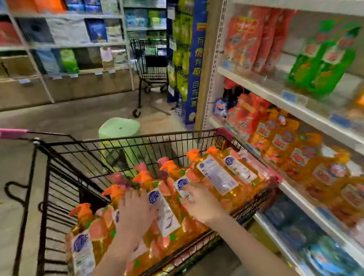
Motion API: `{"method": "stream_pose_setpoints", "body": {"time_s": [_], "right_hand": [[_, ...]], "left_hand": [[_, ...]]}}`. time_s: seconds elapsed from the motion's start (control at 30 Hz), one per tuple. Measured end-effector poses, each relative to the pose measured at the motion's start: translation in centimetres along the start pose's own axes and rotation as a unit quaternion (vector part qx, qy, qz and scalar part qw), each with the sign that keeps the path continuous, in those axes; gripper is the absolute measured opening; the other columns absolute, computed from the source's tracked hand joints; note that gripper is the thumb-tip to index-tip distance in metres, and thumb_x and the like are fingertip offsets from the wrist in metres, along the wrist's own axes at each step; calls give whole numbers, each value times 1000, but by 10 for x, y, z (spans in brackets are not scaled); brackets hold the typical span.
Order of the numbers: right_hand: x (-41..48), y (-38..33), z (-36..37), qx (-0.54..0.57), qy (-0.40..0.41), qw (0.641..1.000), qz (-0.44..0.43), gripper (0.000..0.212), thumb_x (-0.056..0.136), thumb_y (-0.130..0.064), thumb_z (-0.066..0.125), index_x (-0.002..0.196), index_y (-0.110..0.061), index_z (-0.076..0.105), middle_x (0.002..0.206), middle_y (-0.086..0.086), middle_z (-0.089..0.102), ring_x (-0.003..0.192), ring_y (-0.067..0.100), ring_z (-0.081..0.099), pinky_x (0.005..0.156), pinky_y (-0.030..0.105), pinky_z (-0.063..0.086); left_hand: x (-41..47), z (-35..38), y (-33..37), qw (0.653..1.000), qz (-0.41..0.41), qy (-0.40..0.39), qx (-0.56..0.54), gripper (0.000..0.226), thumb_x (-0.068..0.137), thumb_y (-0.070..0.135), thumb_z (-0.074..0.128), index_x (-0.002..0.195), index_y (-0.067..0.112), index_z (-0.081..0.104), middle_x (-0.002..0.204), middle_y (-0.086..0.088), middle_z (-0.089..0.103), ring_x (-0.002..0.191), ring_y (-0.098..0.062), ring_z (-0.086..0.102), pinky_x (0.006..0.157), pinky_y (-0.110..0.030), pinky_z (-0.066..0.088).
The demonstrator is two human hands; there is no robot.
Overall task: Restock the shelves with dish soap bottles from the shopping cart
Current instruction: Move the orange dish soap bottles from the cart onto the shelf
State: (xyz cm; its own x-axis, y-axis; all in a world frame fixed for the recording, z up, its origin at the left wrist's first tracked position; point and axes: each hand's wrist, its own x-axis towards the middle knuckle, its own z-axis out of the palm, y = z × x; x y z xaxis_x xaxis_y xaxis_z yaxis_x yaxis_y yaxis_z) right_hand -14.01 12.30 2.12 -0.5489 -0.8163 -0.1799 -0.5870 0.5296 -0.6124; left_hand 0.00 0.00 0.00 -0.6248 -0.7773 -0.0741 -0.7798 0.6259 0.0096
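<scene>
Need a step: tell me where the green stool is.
Head view, centre: the green stool stands on the floor just beyond the shopping cart's far wall, left of the shelves.

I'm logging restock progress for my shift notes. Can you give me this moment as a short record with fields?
cart: shopping cart, loaded with orange dish soap bottles lying down
left hand: left hand on a bottle, grip unclear
right hand: right hand on a neighbouring bottle, grip unclear
shelves: shelves at right hold shelved bottles, also orange
beyond cart: green stool
</scene>
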Motion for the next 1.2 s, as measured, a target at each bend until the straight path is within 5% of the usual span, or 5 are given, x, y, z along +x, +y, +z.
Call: {"method": "stream_pose_setpoints", "body": {"time_s": [0.27,0.47,0.8,0.97,1.2], "right_hand": [[25,10,19,-195,-34,975,-106,71,83,-53,18,140,-20,43,148,-4,39,141,17,24,115,41,19],[17,23,37,-201,90,956,-193,36,89,-39,41,108,-28,69,116,-15,66,116,12,57,101,39,35],[20,9,14,-83,-34,982,-165,53,95,-51,37,142,-25,36,141,-9,46,136,11,30,118,37,10],[31,2,-1,74,-118,984,-109,39,73,-66,56,101,-39,49,95,-17,61,100,5,57,96,40,47],[26,-16,-13,260,-174,948,-54,83,53,-26,88,127,-29,50,110,-9,69,103,8,65,94,41,51]], "left_hand": [[68,-7,0,961,-68,-199,-178,72,88,73,24,100,12,61,106,-7,64,110,-26,57,111,-49,27],[87,-14,0,880,-88,-238,-401,35,83,52,61,82,17,66,80,-3,71,77,-18,68,80,-33,54],[44,-23,6,865,-156,-71,-472,96,58,52,83,136,21,38,126,0,60,100,-16,63,75,-31,53],[14,-43,14,870,-72,35,-486,99,62,34,87,143,22,31,128,6,50,117,-9,46,95,-26,42],[-14,-60,20,872,-19,92,-481,96,56,29,90,138,26,40,123,16,52,114,-4,47,98,-29,44]]}}
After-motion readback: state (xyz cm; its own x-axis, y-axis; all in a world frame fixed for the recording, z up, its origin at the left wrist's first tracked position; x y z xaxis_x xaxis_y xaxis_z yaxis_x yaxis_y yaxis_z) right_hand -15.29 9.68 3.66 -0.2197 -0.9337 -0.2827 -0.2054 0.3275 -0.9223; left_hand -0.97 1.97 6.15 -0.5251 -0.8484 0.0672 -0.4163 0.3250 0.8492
